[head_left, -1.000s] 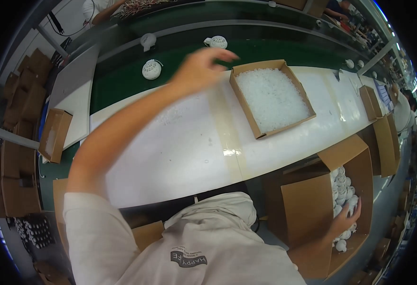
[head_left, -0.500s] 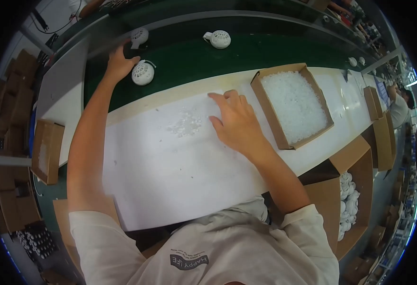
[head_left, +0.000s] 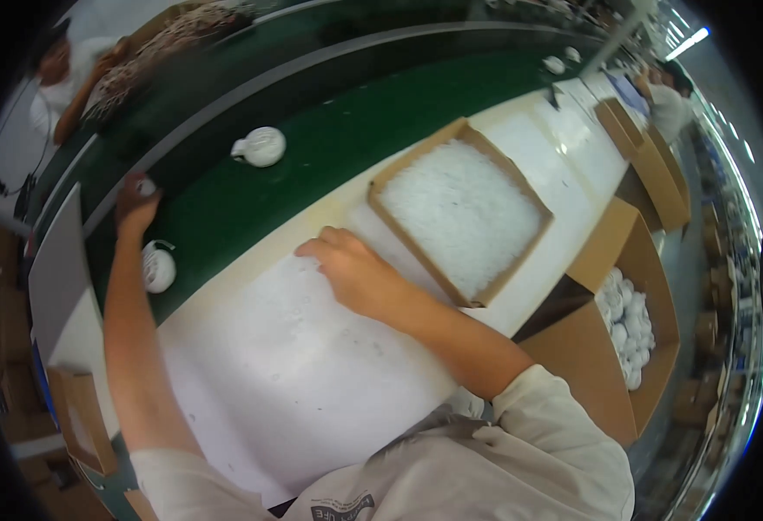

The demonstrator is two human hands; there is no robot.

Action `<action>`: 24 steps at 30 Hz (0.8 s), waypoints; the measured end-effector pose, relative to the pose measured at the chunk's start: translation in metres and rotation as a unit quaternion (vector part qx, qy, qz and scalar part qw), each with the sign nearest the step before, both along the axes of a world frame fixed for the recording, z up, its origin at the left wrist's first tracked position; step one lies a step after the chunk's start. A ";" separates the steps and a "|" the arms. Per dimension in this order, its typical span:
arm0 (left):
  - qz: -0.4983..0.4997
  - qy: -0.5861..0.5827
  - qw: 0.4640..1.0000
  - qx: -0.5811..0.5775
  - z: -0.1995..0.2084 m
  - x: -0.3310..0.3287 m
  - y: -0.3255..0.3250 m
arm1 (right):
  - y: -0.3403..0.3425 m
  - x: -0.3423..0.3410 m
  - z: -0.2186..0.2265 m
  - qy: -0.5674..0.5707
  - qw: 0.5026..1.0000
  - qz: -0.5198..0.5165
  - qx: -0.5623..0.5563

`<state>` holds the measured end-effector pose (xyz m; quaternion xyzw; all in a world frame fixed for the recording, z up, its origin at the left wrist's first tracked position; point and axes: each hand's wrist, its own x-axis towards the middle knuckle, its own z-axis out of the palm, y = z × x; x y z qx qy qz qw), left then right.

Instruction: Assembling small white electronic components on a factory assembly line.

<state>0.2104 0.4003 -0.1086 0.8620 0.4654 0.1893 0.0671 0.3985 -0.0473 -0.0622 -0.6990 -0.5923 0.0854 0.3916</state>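
At the far left over the green belt point(head_left: 355, 113), my left hand point(head_left: 134, 208) is closed around a white round device, of which only a small part shows. A second white round device point(head_left: 160, 267), with a slotted cover and a thin strap, lies on the belt beside my left forearm. Farther along the belt is another one point(head_left: 264, 147). My right hand point(head_left: 351, 269) is over the white worktop point(head_left: 312, 373), fingers curled and close together. Its thumb is mostly hidden, so I cannot tell what it holds. Small clear pieces point(head_left: 290, 321) lie blurred on the worktop near it.
An open cardboard tray point(head_left: 466, 213) full of small translucent pieces stands right of my right hand. A deep carton point(head_left: 650, 373) of white round devices sits at the right. A smaller box point(head_left: 82, 425) is at the left. Co-workers point(head_left: 69, 82) are at the far left and far right point(head_left: 668, 100).
My view has swung to the right. My left hand has closed on the far white device. My right hand's fingers, spread before, are now drawn together.
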 end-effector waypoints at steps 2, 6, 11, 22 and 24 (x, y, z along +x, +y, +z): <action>-0.006 0.020 1.000 -0.015 0.034 0.009 -0.026 | -0.010 0.002 0.000 0.004 1.000 -0.012 0.006; 0.069 -0.378 0.893 -0.233 0.125 0.045 -0.149 | -0.008 0.009 -0.003 -0.022 1.000 0.006 0.019; -0.080 -0.661 0.594 -0.452 0.140 0.010 -0.258 | -0.012 -0.001 0.023 0.142 0.987 0.065 0.030; -0.151 -0.498 0.667 -0.533 0.101 -0.037 -0.391 | -0.030 -0.025 0.050 0.499 0.848 0.164 0.065; -0.133 -0.469 0.692 -0.532 0.089 -0.034 -0.389 | -0.027 -0.019 0.050 0.510 0.843 0.152 0.074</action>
